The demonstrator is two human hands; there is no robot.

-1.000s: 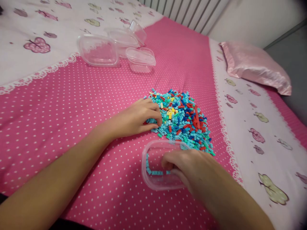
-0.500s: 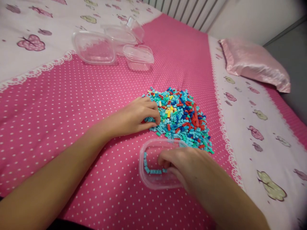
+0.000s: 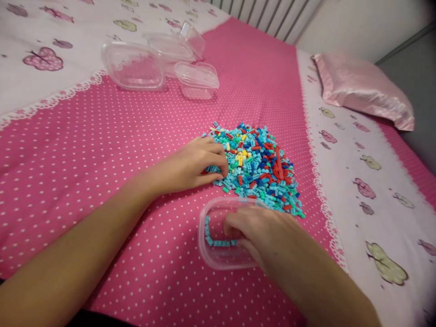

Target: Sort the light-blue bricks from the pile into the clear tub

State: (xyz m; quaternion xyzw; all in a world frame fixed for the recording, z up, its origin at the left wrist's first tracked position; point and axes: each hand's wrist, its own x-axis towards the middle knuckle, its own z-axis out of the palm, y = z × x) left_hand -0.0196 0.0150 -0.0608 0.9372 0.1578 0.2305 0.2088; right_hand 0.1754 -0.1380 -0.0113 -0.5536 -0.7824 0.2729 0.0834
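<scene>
A bed (image 3: 102, 154) spreads under everything, its middle panel pink with white dots, edged by lace print and paler printed bands. A slatted frame (image 3: 262, 18) rises at its far side, and a satin pink pillow (image 3: 364, 88) lies at the far right.

The left forearm (image 3: 88, 245) stretches long and low from the bottom left corner; the right forearm (image 3: 316, 268) slants inward from the bottom right, and the two converge near the middle. Clear plastic tubs (image 3: 136, 68) cluster beyond them. Closer in is a heap of small bricks (image 3: 265, 168), mostly light blue, with red, dark blue, green and yellow.

Just in front of the heap sits a clear container (image 3: 201, 236). The right hand (image 3: 255, 227) arches over its right side, back upward, the index finger bent down toward the thumb. The left hand (image 3: 200, 163) lies with fingers curled over the heap's left edge; whether it grips any brick cannot be told.

Inside the container, a row of light-blue bricks (image 3: 220, 243) follows the left and near sides, turning at the corner. The right thumb and finger pinch a light-blue brick (image 3: 233, 243) at its right end.
</scene>
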